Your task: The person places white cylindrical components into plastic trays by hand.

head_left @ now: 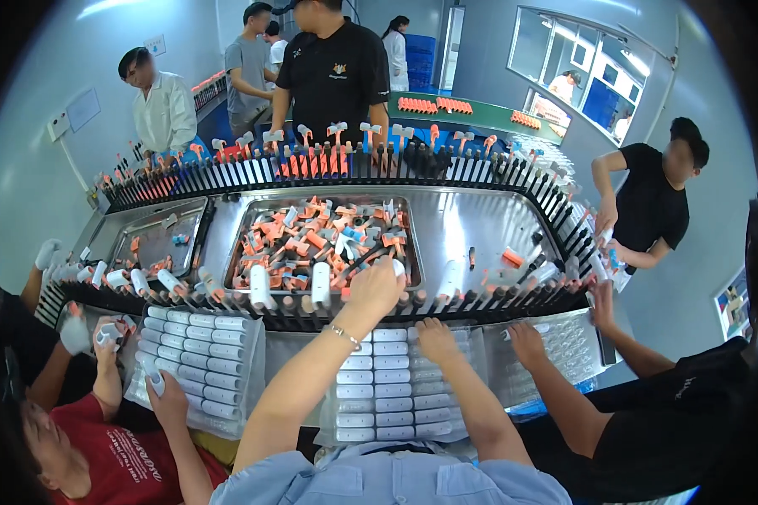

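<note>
My left hand (377, 284), with a bracelet on its wrist, reaches over the near row of dark pegs (345, 313). Its fingers are closed around a small white casing (398, 268), mostly hidden by the hand. White oblong casings stand upright on some pegs, such as one casing (261, 288) to the left. My right hand (436, 340) lies with fingers stretched over the far edge of a clear plastic tray (446, 389). Rows of white casings (374, 392) fill the tray's left side; its right side looks mostly transparent.
A metal pan (414, 244) heaped with orange, grey and white parts sits inside the peg loop. To the left, a person in red (135, 450) handles white pieces beside another filled tray (195, 358). Someone's hands (526, 345) rest close on my right. Several people stand beyond.
</note>
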Action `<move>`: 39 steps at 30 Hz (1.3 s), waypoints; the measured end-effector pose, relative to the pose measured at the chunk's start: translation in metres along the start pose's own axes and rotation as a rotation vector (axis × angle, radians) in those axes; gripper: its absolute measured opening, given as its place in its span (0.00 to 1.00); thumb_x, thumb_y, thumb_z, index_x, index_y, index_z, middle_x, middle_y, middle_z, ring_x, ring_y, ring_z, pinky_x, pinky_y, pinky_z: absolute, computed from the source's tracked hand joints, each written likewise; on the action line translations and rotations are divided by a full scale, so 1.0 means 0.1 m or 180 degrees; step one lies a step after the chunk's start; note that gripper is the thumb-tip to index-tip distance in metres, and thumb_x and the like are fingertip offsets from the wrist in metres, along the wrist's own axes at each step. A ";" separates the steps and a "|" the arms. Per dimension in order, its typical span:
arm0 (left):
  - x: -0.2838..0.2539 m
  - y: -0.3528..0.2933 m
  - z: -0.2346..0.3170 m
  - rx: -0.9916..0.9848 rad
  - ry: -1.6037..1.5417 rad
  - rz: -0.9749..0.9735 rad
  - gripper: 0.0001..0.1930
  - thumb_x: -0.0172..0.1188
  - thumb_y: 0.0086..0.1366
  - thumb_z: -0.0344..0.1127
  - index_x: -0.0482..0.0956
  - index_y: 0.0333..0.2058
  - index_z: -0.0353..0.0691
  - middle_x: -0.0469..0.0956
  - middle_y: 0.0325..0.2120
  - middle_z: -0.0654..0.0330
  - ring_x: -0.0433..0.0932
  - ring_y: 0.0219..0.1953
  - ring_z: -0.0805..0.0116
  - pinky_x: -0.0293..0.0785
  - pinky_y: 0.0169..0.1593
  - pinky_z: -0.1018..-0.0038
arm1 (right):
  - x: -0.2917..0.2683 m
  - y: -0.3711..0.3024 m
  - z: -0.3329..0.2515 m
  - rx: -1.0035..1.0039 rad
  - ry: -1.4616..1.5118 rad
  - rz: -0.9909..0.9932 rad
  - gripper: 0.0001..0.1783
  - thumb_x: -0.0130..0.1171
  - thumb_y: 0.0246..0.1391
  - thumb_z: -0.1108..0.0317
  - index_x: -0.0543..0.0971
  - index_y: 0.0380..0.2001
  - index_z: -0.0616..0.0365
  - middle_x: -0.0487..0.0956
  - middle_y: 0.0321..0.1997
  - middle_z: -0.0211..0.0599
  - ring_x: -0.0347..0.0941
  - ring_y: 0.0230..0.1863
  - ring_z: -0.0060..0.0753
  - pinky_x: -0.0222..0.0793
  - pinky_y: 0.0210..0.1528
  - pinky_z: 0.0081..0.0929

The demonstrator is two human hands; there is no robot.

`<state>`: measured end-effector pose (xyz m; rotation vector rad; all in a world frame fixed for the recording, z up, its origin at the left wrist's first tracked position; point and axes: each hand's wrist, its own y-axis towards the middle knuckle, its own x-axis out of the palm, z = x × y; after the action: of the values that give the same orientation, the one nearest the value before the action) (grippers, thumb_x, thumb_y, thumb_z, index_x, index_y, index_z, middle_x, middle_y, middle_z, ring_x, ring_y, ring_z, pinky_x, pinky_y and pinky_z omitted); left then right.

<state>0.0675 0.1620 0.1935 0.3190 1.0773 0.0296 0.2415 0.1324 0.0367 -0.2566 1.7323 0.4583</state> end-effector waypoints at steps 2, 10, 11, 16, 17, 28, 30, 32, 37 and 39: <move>0.08 0.10 -0.15 -0.0181 0.0183 -0.0125 0.19 0.54 0.56 0.43 0.70 0.35 0.29 0.78 0.26 0.44 0.78 0.30 0.49 0.75 0.35 0.59 | -0.12 -0.04 -0.01 -0.0116 0.0107 -0.0006 0.11 0.52 0.46 0.70 0.74 0.35 0.62 0.73 0.37 0.44 0.70 0.44 0.44 0.67 0.45 0.41; -0.28 -0.12 -0.45 -0.1034 0.0460 0.0113 0.22 0.53 0.58 0.45 0.66 0.39 0.28 0.77 0.26 0.44 0.78 0.32 0.48 0.75 0.36 0.57 | -1.07 -0.24 -0.15 0.1584 0.3222 0.2300 0.21 0.49 0.55 0.67 0.62 0.48 0.69 0.76 0.30 0.49 0.75 0.27 0.41 0.70 0.32 0.35; -0.27 -0.17 -0.48 -0.1031 0.0504 0.0213 0.22 0.53 0.58 0.45 0.66 0.38 0.28 0.77 0.26 0.44 0.78 0.32 0.48 0.75 0.35 0.57 | -1.08 -0.15 -0.14 0.1508 0.3227 0.2688 0.21 0.49 0.56 0.68 0.62 0.49 0.70 0.76 0.31 0.50 0.75 0.27 0.41 0.69 0.32 0.35; -0.35 -0.34 -0.94 -0.1103 0.0974 0.0626 0.18 0.54 0.59 0.45 0.67 0.35 0.32 0.77 0.23 0.49 0.79 0.27 0.50 0.75 0.30 0.57 | -1.31 0.42 -0.36 0.1283 0.2037 0.1670 0.21 0.48 0.55 0.66 0.64 0.49 0.69 0.75 0.35 0.63 0.74 0.38 0.58 0.68 0.37 0.44; -0.38 -0.34 -0.99 -0.1172 0.0848 0.0618 0.19 0.55 0.59 0.44 0.68 0.36 0.32 0.76 0.27 0.47 0.79 0.30 0.50 0.75 0.30 0.56 | -1.33 0.55 -0.39 0.1140 0.1740 0.1426 0.21 0.48 0.55 0.66 0.65 0.49 0.68 0.75 0.35 0.62 0.74 0.37 0.59 0.67 0.37 0.45; 0.37 -1.18 -0.88 0.0991 -0.0351 0.0756 0.10 0.56 0.51 0.24 0.75 0.35 0.36 0.74 0.35 0.52 0.73 0.39 0.53 0.69 0.44 0.63 | -1.12 0.89 -0.99 0.0327 0.1118 0.0562 0.26 0.49 0.55 0.62 0.60 0.55 0.61 0.74 0.39 0.58 0.73 0.37 0.59 0.70 0.37 0.49; 0.63 -1.13 -1.04 0.1060 0.0066 0.0472 0.13 0.57 0.49 0.25 0.74 0.37 0.34 0.73 0.37 0.52 0.71 0.42 0.53 0.68 0.49 0.64 | -0.94 0.89 -1.00 -0.0065 0.1509 0.0829 0.30 0.49 0.55 0.61 0.56 0.59 0.61 0.70 0.49 0.61 0.70 0.44 0.61 0.68 0.42 0.48; 0.81 -1.09 -1.10 0.1002 0.0353 0.0269 0.14 0.56 0.50 0.28 0.74 0.38 0.34 0.73 0.38 0.52 0.70 0.42 0.54 0.66 0.50 0.64 | -0.69 0.80 -0.94 -0.0699 0.2154 0.1503 0.30 0.50 0.57 0.60 0.57 0.59 0.61 0.72 0.46 0.57 0.73 0.42 0.53 0.68 0.42 0.39; 0.89 -1.03 -1.11 0.0164 0.0376 -0.0297 0.11 0.57 0.53 0.35 0.76 0.33 0.37 0.71 0.34 0.53 0.70 0.41 0.54 0.68 0.45 0.62 | -0.22 0.26 -0.81 -0.0339 0.2577 0.0993 0.10 0.53 0.53 0.67 0.76 0.34 0.63 0.76 0.33 0.51 0.74 0.36 0.51 0.70 0.39 0.38; 0.82 -1.00 -1.11 0.0277 0.0536 -0.0405 0.11 0.60 0.52 0.38 0.77 0.32 0.38 0.69 0.34 0.54 0.69 0.42 0.55 0.69 0.43 0.63 | -0.05 0.20 -0.76 -0.0281 0.1820 0.1172 0.08 0.53 0.48 0.71 0.77 0.31 0.63 0.76 0.32 0.48 0.73 0.36 0.50 0.69 0.40 0.39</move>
<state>-0.0030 0.1084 0.0482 0.3300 1.2664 -0.1061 0.1669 0.1172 0.0564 -0.1353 2.3369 0.7856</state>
